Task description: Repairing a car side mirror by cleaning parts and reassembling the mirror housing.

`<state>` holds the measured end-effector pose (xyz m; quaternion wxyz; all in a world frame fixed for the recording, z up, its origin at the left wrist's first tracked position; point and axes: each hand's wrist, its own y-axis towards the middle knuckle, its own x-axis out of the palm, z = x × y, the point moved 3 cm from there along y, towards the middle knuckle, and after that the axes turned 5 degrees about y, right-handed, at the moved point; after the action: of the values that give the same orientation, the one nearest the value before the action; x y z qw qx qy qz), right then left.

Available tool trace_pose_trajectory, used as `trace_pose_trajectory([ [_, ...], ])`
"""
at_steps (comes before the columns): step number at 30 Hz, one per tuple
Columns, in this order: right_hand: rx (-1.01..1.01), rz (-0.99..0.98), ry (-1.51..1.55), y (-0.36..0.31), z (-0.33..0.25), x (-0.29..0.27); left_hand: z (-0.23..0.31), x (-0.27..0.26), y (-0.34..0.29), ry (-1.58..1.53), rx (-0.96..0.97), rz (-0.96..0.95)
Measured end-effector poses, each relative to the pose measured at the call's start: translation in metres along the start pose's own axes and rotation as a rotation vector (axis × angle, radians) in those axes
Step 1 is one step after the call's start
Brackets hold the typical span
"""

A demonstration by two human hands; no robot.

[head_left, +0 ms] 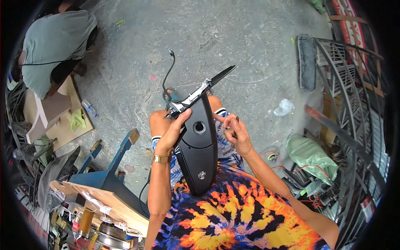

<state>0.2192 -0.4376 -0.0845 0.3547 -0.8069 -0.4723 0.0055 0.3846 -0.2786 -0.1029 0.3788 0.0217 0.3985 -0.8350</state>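
At ten o'clock another person in a grey-green shirt crouches beside flat cardboard sheets holding a green cloth. At seven o'clock lies a wooden board. At centre, the left hand grasps the upper edge of a long black plastic housing resting upright on the lap, with a metal bracket and a black cable at its top. Just right, the right hand is half curled, apparently pinching something small; I cannot tell what. At three o'clock sit a green bag and a red-and-white sign.
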Motion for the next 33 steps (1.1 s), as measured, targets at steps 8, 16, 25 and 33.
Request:
trace_pose_trajectory([
  [8, 0.095, 0.016, -0.042, 0.024, -0.1, 0.051, 0.077, -0.046, 0.0, -0.637, -0.279, -0.48],
  [16, 0.044, -0.038, -0.135, 0.122, -0.229, 0.033, 0.134, -0.088, 0.056, -0.939, -0.336, -0.419],
  [25, 0.069, 0.201, -0.453, 0.329, -0.348, -0.144, 0.251, -0.087, 0.162, -0.968, -0.161, -0.571],
  [33, 0.183, 0.203, -0.68, 0.496, -0.367, -0.247, 0.228, -0.063, 0.266, -1.027, -0.266, -0.216],
])
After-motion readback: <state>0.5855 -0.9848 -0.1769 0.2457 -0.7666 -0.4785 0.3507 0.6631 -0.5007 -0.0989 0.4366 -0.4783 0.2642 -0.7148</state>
